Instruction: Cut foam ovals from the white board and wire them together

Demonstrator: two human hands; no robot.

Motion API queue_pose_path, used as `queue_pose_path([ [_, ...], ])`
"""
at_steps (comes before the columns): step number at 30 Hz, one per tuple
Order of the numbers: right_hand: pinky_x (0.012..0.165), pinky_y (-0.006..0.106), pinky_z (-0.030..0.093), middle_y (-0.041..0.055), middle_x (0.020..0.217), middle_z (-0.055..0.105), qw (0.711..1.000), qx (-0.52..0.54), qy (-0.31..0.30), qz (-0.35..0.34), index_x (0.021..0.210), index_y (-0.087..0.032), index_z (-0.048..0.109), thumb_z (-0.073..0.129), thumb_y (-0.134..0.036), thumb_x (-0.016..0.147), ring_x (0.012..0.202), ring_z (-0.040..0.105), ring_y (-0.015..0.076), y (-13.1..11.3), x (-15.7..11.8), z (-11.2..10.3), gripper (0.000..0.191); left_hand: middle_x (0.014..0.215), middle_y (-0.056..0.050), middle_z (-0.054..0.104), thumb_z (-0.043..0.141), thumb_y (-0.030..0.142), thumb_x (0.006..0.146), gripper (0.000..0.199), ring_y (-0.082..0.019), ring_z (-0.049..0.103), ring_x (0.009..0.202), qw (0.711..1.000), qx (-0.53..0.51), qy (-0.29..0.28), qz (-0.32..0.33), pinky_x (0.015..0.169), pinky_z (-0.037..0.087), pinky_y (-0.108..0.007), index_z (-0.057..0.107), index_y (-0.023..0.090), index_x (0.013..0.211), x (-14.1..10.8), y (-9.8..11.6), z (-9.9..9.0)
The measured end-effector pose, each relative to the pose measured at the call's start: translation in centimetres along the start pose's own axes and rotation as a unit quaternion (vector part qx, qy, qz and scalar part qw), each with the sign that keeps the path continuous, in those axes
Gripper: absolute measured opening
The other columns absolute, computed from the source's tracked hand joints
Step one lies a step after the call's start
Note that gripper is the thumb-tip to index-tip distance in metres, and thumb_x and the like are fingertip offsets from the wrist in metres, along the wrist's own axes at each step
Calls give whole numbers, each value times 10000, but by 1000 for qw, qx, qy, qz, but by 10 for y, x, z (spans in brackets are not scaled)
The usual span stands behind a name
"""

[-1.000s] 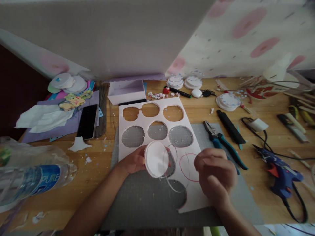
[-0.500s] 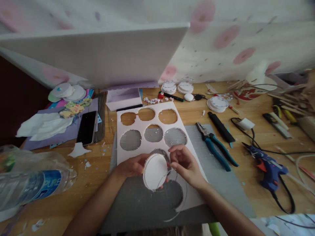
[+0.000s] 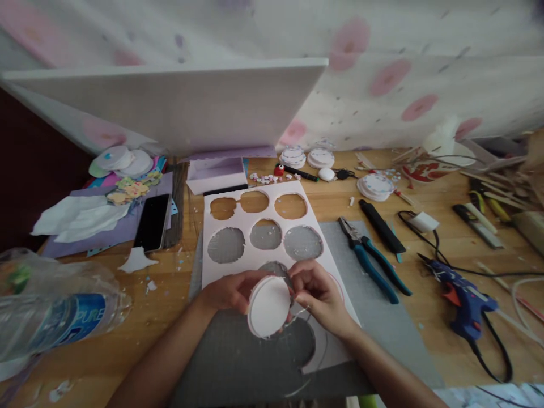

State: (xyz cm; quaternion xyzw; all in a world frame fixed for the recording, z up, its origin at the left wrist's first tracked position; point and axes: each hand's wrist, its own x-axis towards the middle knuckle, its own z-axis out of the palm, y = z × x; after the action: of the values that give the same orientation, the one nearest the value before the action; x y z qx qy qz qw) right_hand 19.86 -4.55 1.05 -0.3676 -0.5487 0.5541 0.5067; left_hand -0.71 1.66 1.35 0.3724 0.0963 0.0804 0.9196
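Note:
A round white foam-like disc (image 3: 270,307) is tilted toward me in my left hand (image 3: 227,292), whose fingers close on its left rim. My right hand (image 3: 318,292) pinches at the disc's right edge, and a thin pale strip (image 3: 301,313) trails from its fingertips in a loop. Whether the strip is fixed to the rim I cannot tell. Below both hands lies a white foam sheet (image 3: 255,260) with several round holes cut out. The sheet rests partly on a grey cutting mat (image 3: 374,334).
Right of the sheet lie pliers (image 3: 372,260), a black-handled cutter (image 3: 382,226) and a blue glue gun (image 3: 465,300). A phone (image 3: 153,221) and a plastic water bottle (image 3: 80,320) are at left. Stacked white discs (image 3: 375,187) and an open box (image 3: 216,175) stand toward the back.
My right hand has moved slightly down, its fingers now closer against the disc's edge. The trailing strip has shifted, and the head view has tilted up a little.

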Motion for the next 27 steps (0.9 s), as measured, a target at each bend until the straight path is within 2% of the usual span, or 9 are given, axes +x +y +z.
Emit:
queue_pose_path([
  [8,497,230,318,-66,613,357,996,62,-18,65,1068,-242,529,509,-481,937,514,348,108,-4,-5,-5,274,1065,-134,718,846,481,564,741,-327,704,888,998,-52,8,-20,820,509,-434,625,218,1221,-1,1,2],
  [14,521,241,276,-55,635,361,989,110,-27,91,1108,-223,553,499,-462,947,557,308,113,-1,-8,-8,293,1012,-119,731,824,475,609,712,-317,691,920,999,-40,8,-17,822,513,-415,618,207,1236,2,5,4],
  [18,550,241,287,-49,659,377,985,121,-33,119,1118,-231,552,491,-470,952,594,332,116,-3,-9,-7,297,1001,-125,727,841,462,579,717,-322,681,926,999,-33,18,-7,825,513,-421,627,166,1196,2,3,2],
  [27,571,224,418,-48,656,406,979,152,-47,131,1136,-244,549,513,-443,948,563,399,100,-14,-6,-5,277,1021,-112,712,869,471,522,684,-302,677,910,998,-19,60,15,807,506,-396,638,188,1100,-1,-5,-4],
])
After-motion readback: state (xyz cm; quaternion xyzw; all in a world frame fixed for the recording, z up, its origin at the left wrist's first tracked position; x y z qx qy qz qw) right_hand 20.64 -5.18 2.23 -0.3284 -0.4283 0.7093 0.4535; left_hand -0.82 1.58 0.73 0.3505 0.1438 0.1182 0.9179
